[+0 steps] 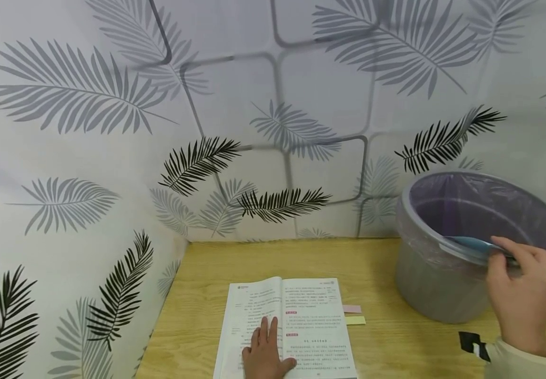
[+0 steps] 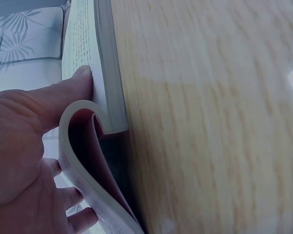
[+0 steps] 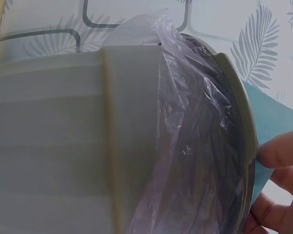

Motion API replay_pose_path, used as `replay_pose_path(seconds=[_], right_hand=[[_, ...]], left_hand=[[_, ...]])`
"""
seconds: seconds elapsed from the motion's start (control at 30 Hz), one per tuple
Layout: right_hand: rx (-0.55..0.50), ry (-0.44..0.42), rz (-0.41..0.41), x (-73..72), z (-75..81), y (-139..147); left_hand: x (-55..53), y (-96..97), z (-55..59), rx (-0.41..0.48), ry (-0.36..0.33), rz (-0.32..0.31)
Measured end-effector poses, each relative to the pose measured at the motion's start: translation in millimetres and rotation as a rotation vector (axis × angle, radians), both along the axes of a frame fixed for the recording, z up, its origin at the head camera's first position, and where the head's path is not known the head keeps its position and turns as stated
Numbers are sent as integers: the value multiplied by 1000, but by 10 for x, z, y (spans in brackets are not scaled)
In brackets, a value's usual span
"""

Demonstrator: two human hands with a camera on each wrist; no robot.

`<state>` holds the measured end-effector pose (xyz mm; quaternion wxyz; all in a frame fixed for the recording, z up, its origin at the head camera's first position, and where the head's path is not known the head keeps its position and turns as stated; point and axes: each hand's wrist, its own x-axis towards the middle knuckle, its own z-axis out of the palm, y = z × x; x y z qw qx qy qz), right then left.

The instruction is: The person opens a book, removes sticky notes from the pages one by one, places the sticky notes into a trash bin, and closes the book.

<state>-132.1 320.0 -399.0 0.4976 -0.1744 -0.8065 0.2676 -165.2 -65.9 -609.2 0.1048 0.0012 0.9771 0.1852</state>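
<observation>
An open book (image 1: 313, 316) with printed pages lies on the table, its spine running away from me. My left hand (image 1: 265, 352) rests on it near the fold, fingers spread across the left page and thumb over the right. In the left wrist view the pages curve up at the book's spine (image 2: 68, 126), close to the thumb. My right hand (image 1: 526, 284) pinches a thin blue sheet of paper (image 1: 472, 242) at the near rim of a grey bin (image 1: 438, 289). The right wrist view shows the sheet (image 3: 271, 114) sticking out past the rim, fingertips right at the edge.
A clear plastic bag (image 3: 185, 141) lines the bin and folds over its rim. Pink and yellow tabs (image 1: 354, 320) stick out from the book's right edge. A small black piece (image 1: 469, 341) lies by the right sleeve. Leaf-patterned covering (image 1: 235, 100) rises behind the wooden table (image 1: 367, 263).
</observation>
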Motion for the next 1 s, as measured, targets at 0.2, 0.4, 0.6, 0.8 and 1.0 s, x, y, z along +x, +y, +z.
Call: replay_pose_path(seconds=[0.2,0.4,0.6,0.8,1.0], right_hand=[[-14,-18,-1,5,3,1],[20,10,19,-3,-1,6],[29,46,52,5,-1,9],[-1,85,42,2,-46,-2],[-22,260,-6,14,-161,-169]], left_hand=[[-6,-1,20,17,-3,-1],[-5,4,8,2,7,1],[-9,-8,-2,16,-4,1],[1,-16,-1,21,-1,1],[1,-11,19,26,-9,-2]])
